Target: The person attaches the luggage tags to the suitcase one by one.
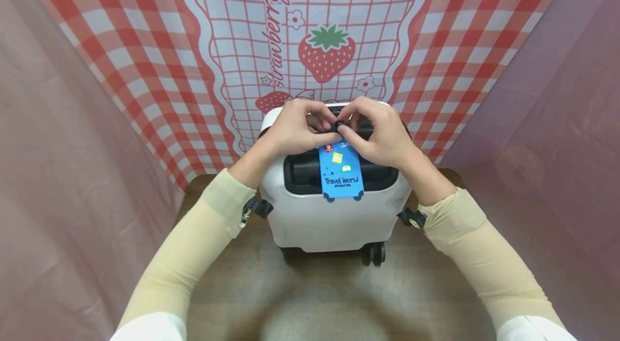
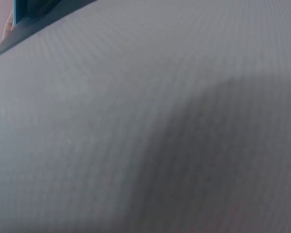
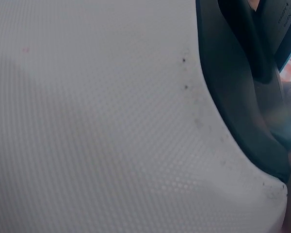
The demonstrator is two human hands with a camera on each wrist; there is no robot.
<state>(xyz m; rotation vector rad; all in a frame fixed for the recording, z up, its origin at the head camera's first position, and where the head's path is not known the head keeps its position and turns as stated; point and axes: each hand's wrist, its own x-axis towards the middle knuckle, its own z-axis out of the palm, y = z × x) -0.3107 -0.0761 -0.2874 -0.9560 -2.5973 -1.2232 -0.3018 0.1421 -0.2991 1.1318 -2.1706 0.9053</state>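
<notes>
both hands, left hand and right hand, pinch the blue tag's strap atop the white suitcase.

Blue luggage tag flat atop white suitcase.

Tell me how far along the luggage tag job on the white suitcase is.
The blue luggage tag already hangs over the white suitcase's black handle recess. Left hand and right hand both pinch its small black strap at the handle. Whether the strap is closed is hidden by fingers; it probably remains to fasten.
</notes>
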